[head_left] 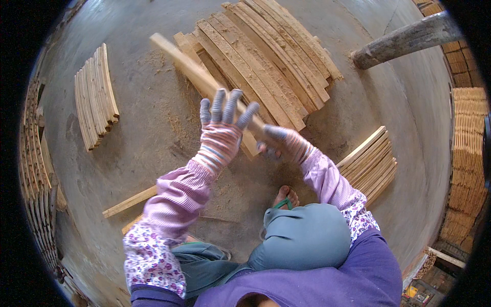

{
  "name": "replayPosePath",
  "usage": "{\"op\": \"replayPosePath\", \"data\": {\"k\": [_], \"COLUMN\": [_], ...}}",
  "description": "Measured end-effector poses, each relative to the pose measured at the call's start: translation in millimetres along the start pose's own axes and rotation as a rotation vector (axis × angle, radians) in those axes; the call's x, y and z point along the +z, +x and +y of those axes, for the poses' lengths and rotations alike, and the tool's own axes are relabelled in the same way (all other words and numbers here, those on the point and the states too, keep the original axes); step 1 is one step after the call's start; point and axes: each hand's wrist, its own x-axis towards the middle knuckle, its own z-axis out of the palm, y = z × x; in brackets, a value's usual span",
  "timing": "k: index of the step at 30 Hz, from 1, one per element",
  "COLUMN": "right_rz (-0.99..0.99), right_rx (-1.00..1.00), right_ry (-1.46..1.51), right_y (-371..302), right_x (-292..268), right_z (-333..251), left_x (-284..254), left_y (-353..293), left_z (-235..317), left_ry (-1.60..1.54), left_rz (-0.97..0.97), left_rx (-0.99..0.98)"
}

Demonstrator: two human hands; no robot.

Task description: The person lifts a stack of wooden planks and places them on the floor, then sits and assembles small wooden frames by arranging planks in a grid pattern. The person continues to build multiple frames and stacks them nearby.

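A narrow wooden slat (186, 66) slants across in front of me, its far end up to the left and slightly blurred. My right hand (290, 144), in a striped glove, is closed round its near end. Over the slat's middle, my left hand (221, 125) has its gloved fingers stretched out and apart. Whether its palm touches the wood cannot be made out. Just beyond both hands lies a broad pile of wooden slats (266, 56), dusted with shavings.
Smaller slat stacks lie on the concrete floor, one at left (96, 97) and another at right (371, 161). A loose slat (130, 201) rests near my left forearm. At upper right slants a round post (409, 41). Tall wood stacks (468, 153) line the right edge.
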Motion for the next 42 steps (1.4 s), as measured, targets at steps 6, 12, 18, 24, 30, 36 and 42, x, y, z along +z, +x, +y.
{"op": "replayPosePath", "data": {"k": [6,12,18,24,30,36,42], "right_rz": [-0.052,0.773,1.187,1.028,0.972,0.383,0.184], "right_rx": [-0.202,-0.581,-0.649,-0.179,-0.057,-0.362,-0.174], "right_ry": [-0.689,-1.716,-1.332,-1.424,-1.382,-0.246,-0.390], "right_y": [-2,-18,-30,-25,-14,-30,-16], "right_x": [53,5,-40,-4,4,24,39], "right_z": [7,-3,-7,16,47,29,51], "left_x": [-35,-43,-33,-36,-37,-44,-81], "left_y": [-83,-234,-318,-276,-247,-210,-114], "left_z": [-74,-172,-183,-181,-184,-159,-89], "left_ry": [-0.087,-0.018,-0.020,-0.035,-0.046,-0.066,0.030], "left_rz": [-0.651,-1.109,-1.105,-1.163,-1.045,-0.714,-0.195], "left_rx": [0.180,-0.393,-0.649,-0.729,-0.738,-0.426,-0.022]}}
